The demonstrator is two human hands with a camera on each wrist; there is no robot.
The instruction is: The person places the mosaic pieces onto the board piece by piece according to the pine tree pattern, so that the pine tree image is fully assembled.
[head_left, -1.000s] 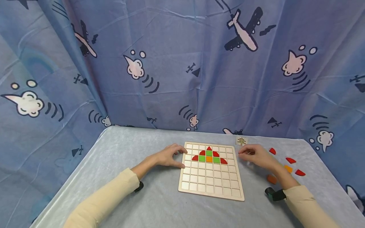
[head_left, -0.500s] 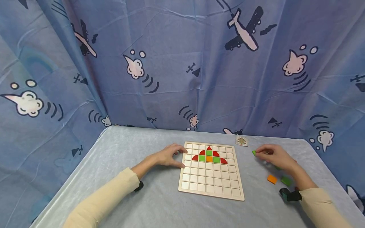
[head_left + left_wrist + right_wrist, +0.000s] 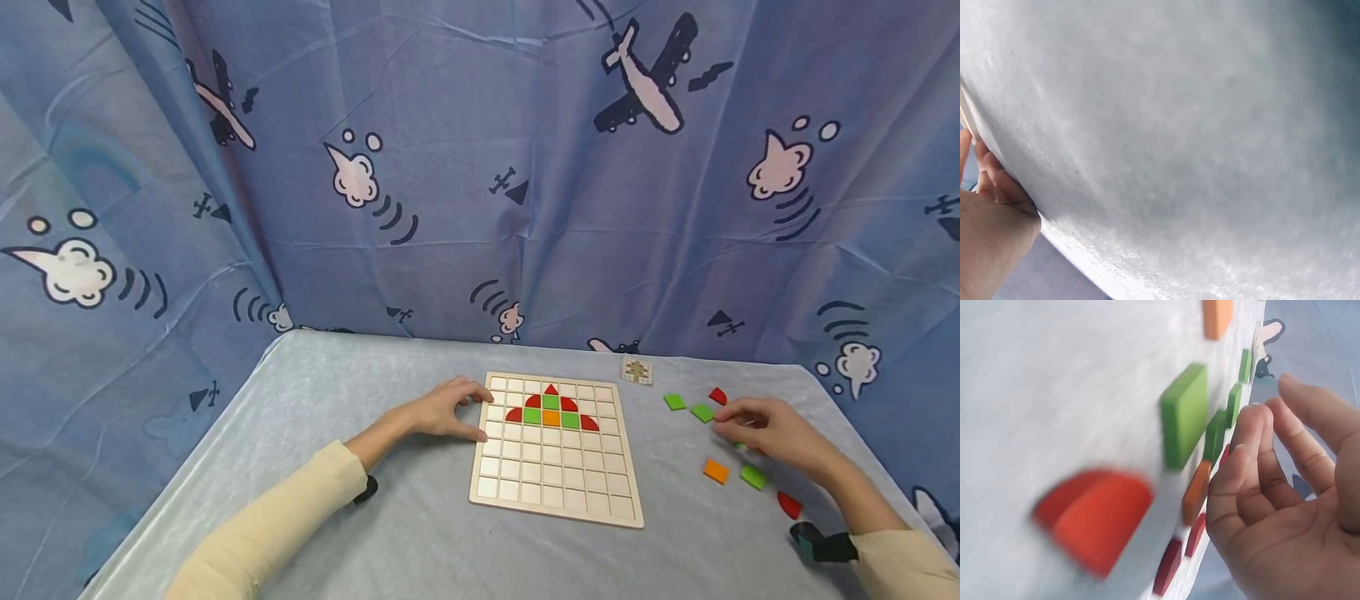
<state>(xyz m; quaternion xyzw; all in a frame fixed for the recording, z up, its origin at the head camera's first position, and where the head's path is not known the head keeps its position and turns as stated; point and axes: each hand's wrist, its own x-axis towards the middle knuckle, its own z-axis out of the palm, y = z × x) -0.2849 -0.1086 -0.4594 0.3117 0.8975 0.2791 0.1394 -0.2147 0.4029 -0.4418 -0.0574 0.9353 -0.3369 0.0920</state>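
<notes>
A square pale wooden grid board (image 3: 551,475) lies on the table, with red, green and orange pieces set in its upper cells in a stepped triangle. My left hand (image 3: 448,410) rests at the board's left edge, thumb and fingers spread apart; the left wrist view shows this hand (image 3: 994,231) at that edge too. To the right of the board, my right hand (image 3: 772,432) hovers over loose pieces. Its fingertips are close to a green square tile (image 3: 702,412). In the right wrist view the right hand (image 3: 1272,506) has loosely bent fingers with nothing visible between them.
Loose pieces around the right hand include a green tile (image 3: 675,402), another green tile (image 3: 753,477), an orange tile (image 3: 716,472) and a red quarter-round piece (image 3: 789,505). A small pattern card (image 3: 637,370) lies behind the board. A blue printed curtain (image 3: 450,167) hangs behind the table.
My right hand has moved from the board's right edge rightward over the loose pieces, uncovering green tiles. The left hand and the board have stayed put.
</notes>
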